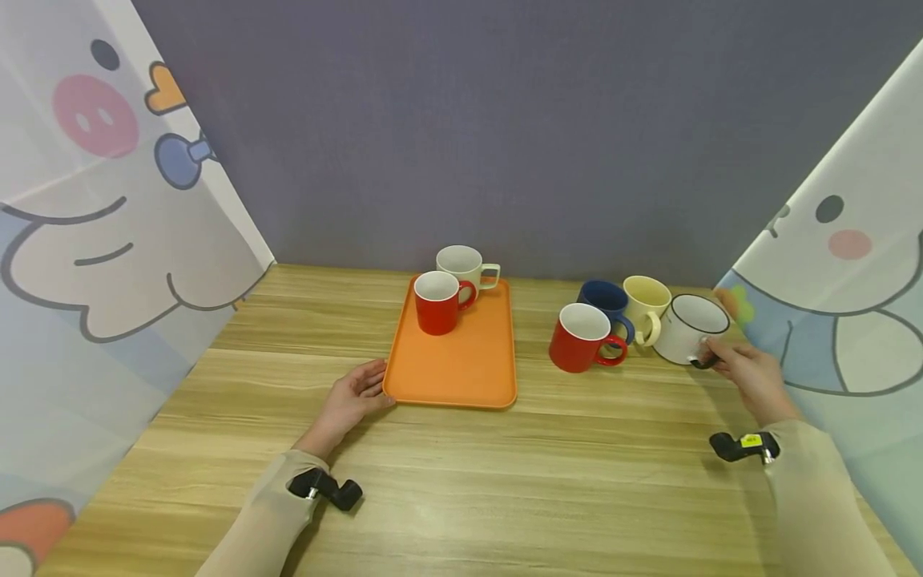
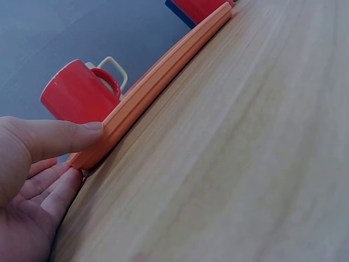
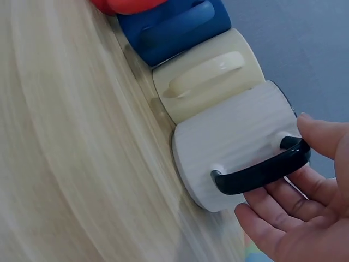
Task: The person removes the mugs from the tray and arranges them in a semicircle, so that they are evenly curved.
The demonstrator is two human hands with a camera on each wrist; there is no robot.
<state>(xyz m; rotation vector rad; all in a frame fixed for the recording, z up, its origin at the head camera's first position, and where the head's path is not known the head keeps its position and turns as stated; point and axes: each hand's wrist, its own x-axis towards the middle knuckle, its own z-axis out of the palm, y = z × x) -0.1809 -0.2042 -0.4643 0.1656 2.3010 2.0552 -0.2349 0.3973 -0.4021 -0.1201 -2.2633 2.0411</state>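
Observation:
My left hand [image 1: 353, 398] holds the near-left corner of an orange tray [image 1: 454, 373], thumb against its front wall [image 2: 122, 128], fingers at the left side. On the tray stand a red mug [image 1: 436, 308] and, behind it, a white mug with a squared handle [image 1: 461, 260]. Far to the right, my right hand [image 1: 753, 377] is at the black handle [image 3: 267, 169] of a white mug with a dark rim [image 3: 234, 142]. Thumb and fingers lie about that handle. The mug stands upright on the table.
Beside the dark-rimmed mug stand a pale yellow mug [image 1: 644, 300], a dark blue mug [image 1: 602, 296] and another red mug [image 1: 570, 349], close together. A grey panel [image 1: 490, 144] rises behind the wooden table [image 1: 505, 489]; printed cartoon panels flank it.

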